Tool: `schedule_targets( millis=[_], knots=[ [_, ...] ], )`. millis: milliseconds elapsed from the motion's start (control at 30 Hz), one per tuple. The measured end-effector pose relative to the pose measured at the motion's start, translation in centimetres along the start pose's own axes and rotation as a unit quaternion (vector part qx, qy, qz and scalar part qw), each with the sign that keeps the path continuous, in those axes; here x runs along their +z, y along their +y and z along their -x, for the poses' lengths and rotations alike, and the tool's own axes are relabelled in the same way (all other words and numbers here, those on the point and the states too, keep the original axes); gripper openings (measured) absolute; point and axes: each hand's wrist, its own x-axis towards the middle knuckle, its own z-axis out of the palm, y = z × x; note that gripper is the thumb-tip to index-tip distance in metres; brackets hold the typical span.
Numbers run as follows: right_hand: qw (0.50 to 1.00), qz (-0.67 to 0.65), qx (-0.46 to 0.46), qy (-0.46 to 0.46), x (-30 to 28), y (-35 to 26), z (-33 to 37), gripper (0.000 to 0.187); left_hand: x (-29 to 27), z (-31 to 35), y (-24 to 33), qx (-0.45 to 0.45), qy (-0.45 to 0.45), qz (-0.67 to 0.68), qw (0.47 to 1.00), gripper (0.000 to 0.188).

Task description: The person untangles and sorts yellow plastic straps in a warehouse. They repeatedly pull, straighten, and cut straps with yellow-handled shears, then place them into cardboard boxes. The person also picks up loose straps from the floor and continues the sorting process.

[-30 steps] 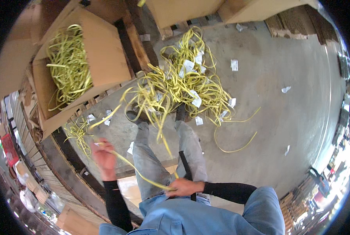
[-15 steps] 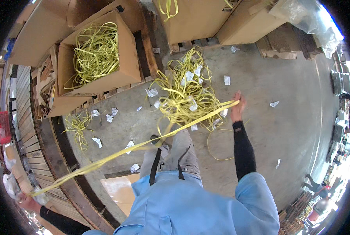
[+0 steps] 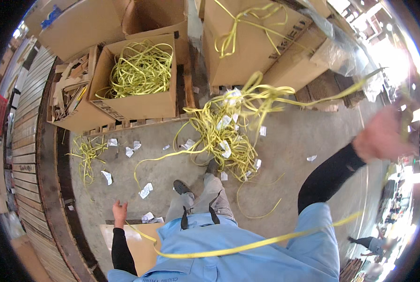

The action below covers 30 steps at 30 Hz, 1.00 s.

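My left hand (image 3: 119, 211), low on the left, has its fingers apart and pointing up. A yellow strap (image 3: 238, 248) runs from beside its wrist, sagging across my shirt toward the right. My right hand (image 3: 384, 136) is raised at the far right, smeared by motion, so its grip is unclear. Another yellow strap length (image 3: 327, 97) stretches in the air from the heap toward the space above that hand. The tangled heap of yellow straps (image 3: 229, 129) lies on the floor before my feet, with white paper scraps among it.
At the upper left, an open cardboard box (image 3: 139, 104) full of yellow straps stands on a wooden pallet (image 3: 120, 123). Beside it, another box (image 3: 73, 123) holds cardboard scraps. A slatted conveyor (image 3: 26, 155) runs along the left. A small strap tangle (image 3: 87, 157) lies nearby. A person (image 3: 375, 245) is far right.
My right hand has swept up and right; my left has come in toward my body. The strap stretched taut between them now hangs slack across my shirt. Part of the heap has lifted.
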Motion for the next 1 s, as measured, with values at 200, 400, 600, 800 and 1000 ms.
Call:
schedule_targets(
  millis=[200,400,600,800,1000],
  knots=[
    [0.903,0.033,0.425,0.048,7.7,20.9,19.0,0.044,-0.3,6.6,4.7,0.139,0.043,-0.224,0.964,0.053],
    [0.846,-0.230,0.415,-0.243,21.2,10.6,23.9,0.072,-1.4,8.2,26.6,0.158,-0.160,0.519,0.824,0.045],
    [0.711,-0.343,0.395,-0.469,22.4,3.8,21.1,0.079,2.9,8.4,43.5,-0.038,-0.492,0.790,0.365,0.067],
    [0.860,-0.364,0.167,-0.317,10.7,-16.8,13.1,0.016,6.4,-4.5,36.2,-0.253,-0.293,0.899,0.204,0.037],
    [0.932,0.345,-0.069,0.093,-23.7,-30.7,6.7,0.026,0.2,-11.3,24.7,-0.162,-0.029,0.838,0.521,0.018]
  ],
)
